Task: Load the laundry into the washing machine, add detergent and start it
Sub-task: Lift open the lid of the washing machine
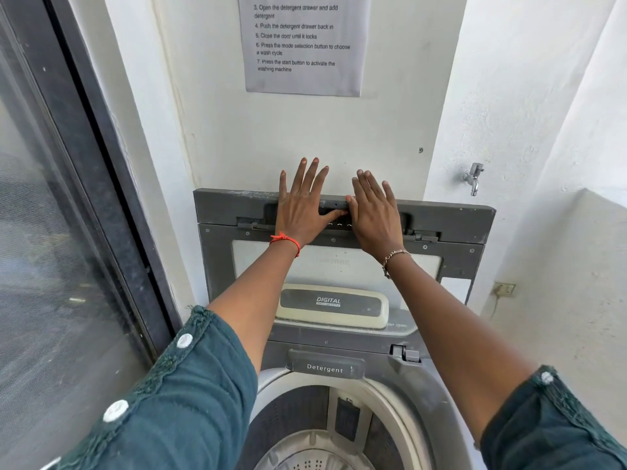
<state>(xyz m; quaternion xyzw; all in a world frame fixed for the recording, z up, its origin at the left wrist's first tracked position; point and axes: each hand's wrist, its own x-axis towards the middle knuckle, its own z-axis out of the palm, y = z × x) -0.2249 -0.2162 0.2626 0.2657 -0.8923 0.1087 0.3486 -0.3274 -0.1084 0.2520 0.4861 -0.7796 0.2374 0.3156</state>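
Observation:
A grey top-loading washing machine stands below me with its lid raised upright against the wall. My left hand and my right hand lie flat, fingers spread, on the lid's top edge by the handle recess, holding nothing. Below them the drum is open, and no laundry shows in the part I see. A grey flap marked "Detergent" sits shut at the drum's back rim. A cream panel labelled "DIGITAL" lies behind it.
A printed instruction sheet hangs on the white wall above. A dark-framed glass door runs along the left. A metal tap and a wall socket are on the right wall.

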